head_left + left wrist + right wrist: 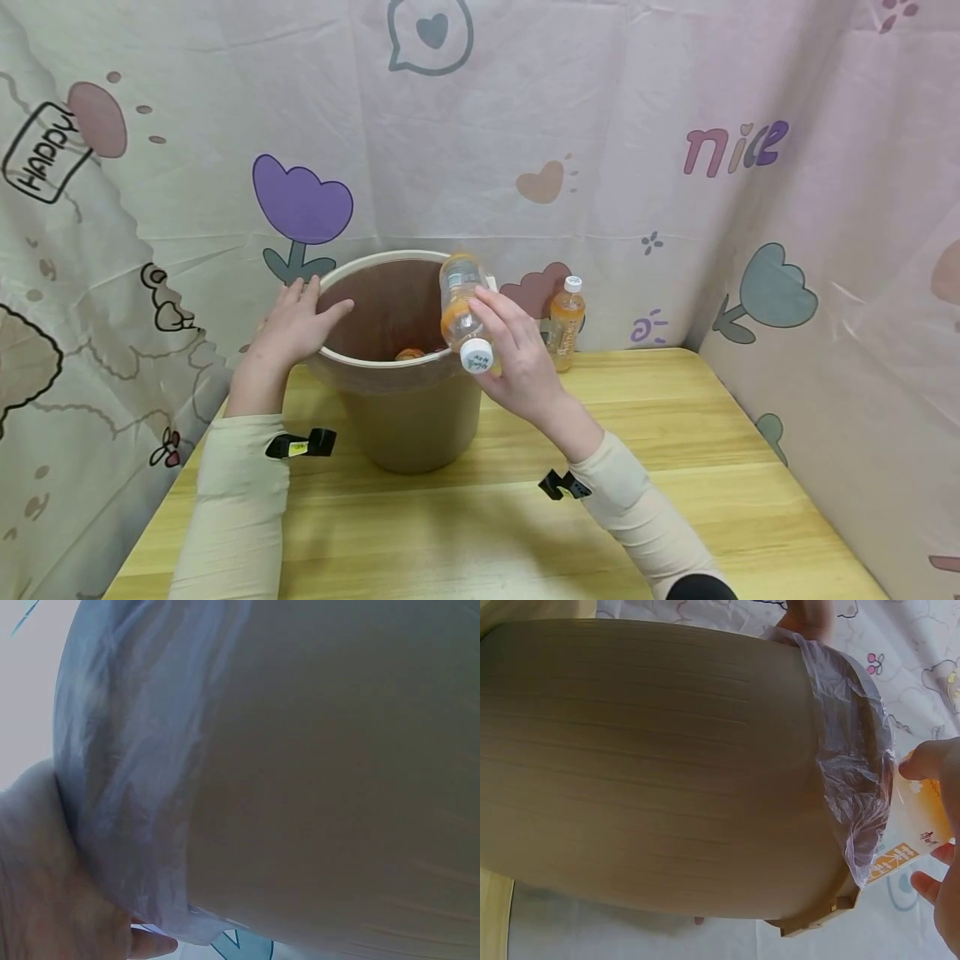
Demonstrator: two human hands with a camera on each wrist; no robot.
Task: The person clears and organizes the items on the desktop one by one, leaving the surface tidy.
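Note:
My right hand (pixel 521 358) grips a clear plastic bottle (pixel 454 285) with a white cap and some orange liquid inside. The bottle is tilted over the right rim of a brown trash bin (pixel 408 429), cap toward me. In the right wrist view, fingers and thumb wrap the bottle (pixel 904 825) beside the bin's mouth. My left hand (pixel 292 321) rests at the bin's left rim with fingers spread and thumb out over the edge. A thin clear plastic liner (pixel 855 765) folds over the rim. Low inside the bin shows an orange item (pixel 410 354), mostly hidden.
Another orange drink bottle (pixel 566 327) with a white cap stands upright at the back of the wooden table (pixel 600 492), right of the bin. A printed cloth (pixel 600 100) hangs behind and along both sides.

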